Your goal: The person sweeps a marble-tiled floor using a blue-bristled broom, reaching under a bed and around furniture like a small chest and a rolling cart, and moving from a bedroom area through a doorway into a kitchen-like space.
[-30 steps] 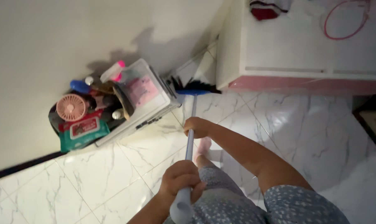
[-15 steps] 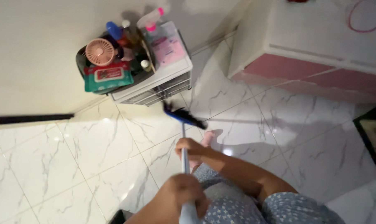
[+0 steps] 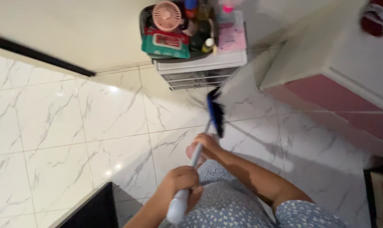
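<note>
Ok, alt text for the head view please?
Both hands grip a broom over white marble floor tiles: right hand lower on the handle, left hand near its top. A small drawer unit stands by the wall.

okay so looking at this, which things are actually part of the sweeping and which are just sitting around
In use:
broom, blue head on the marble tile floor
left hand, gripping the handle's top end
right hand, gripping the handle lower down

Just sitting around:
white drawer unit
pink mini fan
green wipes pack
bottles
pink and white cabinet
</note>
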